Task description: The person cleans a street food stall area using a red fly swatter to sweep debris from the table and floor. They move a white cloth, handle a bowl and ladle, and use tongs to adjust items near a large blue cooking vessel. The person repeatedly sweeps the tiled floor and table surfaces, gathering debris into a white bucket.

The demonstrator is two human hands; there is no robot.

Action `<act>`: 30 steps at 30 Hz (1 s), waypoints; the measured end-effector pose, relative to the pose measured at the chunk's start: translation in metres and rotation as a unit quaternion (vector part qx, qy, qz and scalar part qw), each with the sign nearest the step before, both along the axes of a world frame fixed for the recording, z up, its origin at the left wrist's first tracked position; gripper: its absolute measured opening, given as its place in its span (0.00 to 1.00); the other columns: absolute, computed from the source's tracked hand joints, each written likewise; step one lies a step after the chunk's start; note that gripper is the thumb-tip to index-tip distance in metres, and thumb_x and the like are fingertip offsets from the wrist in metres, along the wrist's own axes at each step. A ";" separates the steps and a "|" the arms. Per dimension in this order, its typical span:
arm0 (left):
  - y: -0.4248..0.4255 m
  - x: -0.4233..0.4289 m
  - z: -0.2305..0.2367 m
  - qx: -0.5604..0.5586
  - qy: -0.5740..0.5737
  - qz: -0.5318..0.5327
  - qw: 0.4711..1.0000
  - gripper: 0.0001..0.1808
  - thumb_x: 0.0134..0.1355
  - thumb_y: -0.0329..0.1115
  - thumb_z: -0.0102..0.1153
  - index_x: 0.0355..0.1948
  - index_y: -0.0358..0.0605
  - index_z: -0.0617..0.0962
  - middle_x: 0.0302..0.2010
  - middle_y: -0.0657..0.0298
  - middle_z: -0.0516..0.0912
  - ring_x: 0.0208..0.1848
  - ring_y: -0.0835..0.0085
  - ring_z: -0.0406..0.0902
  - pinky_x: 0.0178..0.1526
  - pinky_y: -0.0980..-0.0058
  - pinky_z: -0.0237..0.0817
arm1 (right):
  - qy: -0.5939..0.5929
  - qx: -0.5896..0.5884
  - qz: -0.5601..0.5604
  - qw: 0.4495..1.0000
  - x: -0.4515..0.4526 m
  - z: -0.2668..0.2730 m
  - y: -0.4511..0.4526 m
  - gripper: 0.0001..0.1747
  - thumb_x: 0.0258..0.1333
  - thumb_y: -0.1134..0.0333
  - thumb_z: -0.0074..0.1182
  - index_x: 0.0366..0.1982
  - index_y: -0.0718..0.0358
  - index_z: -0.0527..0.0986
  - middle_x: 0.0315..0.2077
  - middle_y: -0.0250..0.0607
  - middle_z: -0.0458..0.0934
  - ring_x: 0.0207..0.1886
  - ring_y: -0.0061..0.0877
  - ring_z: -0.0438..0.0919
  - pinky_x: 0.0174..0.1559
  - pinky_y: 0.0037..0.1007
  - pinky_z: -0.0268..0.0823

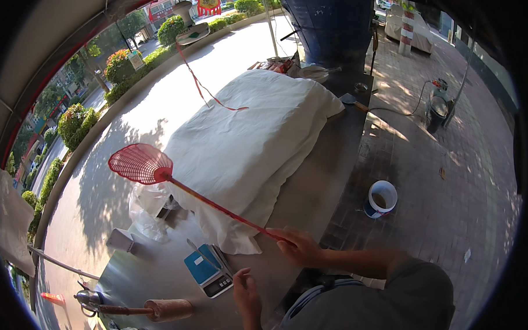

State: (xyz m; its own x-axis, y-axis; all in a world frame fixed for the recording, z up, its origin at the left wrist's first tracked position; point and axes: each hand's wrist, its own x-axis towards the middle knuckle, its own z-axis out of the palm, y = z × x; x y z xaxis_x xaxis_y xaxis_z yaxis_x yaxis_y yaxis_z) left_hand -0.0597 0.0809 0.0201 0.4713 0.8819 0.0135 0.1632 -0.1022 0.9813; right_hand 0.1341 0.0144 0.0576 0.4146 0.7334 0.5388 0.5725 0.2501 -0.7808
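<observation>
My right hand [302, 246] grips the handle end of a red plastic fly swatter [217, 207]. Its mesh head points to the far left, and the shaft crosses in front of a large white cloth [250, 135] draped over something on the metal worktable [311, 198]. What lies beneath the cloth is hidden. Loosely curled and holding nothing, my left hand [247, 294] is just right of a digital kitchen scale [219, 284]. On the scale's blue top [200, 265] rests a thin knife or scraper blade [201, 253].
Left on the table are a wooden rolling pin [168, 309], a metal kettle [89, 297], a white container [120, 240] and clear plastic bags [149, 212]. Farther off lie a spatula [349, 99] and a bowl [314, 74], before a big blue drum [333, 29]. A bucket [380, 199] stands on the paving.
</observation>
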 end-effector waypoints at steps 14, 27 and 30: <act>-0.053 0.129 -0.009 -0.015 -0.008 -0.186 0.982 0.11 0.64 0.29 0.46 0.45 0.40 0.73 0.25 0.62 0.76 0.28 0.78 0.74 0.33 0.78 0.65 | -0.233 0.276 -0.381 0.851 0.213 0.119 -0.036 0.21 0.60 0.78 0.42 0.56 0.68 0.67 0.30 0.38 0.72 0.30 0.20 0.69 0.32 0.22 0.63; -0.050 0.257 -0.039 -0.082 -0.008 0.046 0.996 0.10 0.65 0.34 0.47 0.44 0.43 0.75 0.26 0.67 0.74 0.28 0.81 0.70 0.33 0.81 0.64 | -0.305 0.373 -0.347 0.804 0.485 0.154 0.166 0.21 0.63 0.74 0.45 0.57 0.63 0.67 0.35 0.40 0.73 0.30 0.25 0.72 0.31 0.25 0.65; -0.056 0.303 -0.038 -0.110 -0.005 0.125 0.986 0.10 0.65 0.34 0.47 0.44 0.44 0.75 0.26 0.67 0.75 0.28 0.80 0.70 0.33 0.81 0.64 | -0.280 0.087 -0.378 0.878 0.569 0.113 0.259 0.21 0.63 0.70 0.42 0.58 0.58 0.67 0.42 0.45 0.73 0.36 0.32 0.76 0.35 0.28 0.69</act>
State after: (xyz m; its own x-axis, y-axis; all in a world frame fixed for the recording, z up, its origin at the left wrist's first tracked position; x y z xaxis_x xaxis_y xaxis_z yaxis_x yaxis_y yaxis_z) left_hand 0.2433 0.0247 -0.0179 0.2395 0.9526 -0.1874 0.1471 0.1552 0.9769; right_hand 0.7031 0.2736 0.1707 0.3812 0.2491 0.8903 0.9085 -0.2795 -0.3108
